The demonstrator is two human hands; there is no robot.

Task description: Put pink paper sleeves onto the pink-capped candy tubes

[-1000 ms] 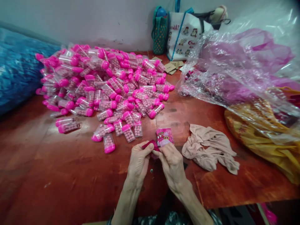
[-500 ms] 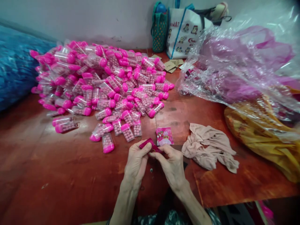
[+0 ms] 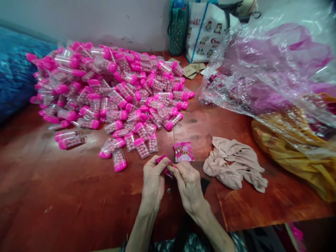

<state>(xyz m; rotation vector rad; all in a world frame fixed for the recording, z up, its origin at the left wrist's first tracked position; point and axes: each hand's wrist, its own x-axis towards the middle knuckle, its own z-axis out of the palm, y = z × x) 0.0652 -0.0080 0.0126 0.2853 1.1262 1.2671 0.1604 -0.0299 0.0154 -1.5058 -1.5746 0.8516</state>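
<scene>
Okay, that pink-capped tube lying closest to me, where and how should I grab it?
Probably pinch the tube by its cap, across both sides, coming from the near side with your left hand once it frees the packet. The cap end points roughly toward you and looks unobstructed, while the far end lies close to another tube.

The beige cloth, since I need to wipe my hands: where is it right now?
In the head view, the beige cloth lies crumpled on the tabletop, to the right of the right hand and left of the yellow material.
</scene>
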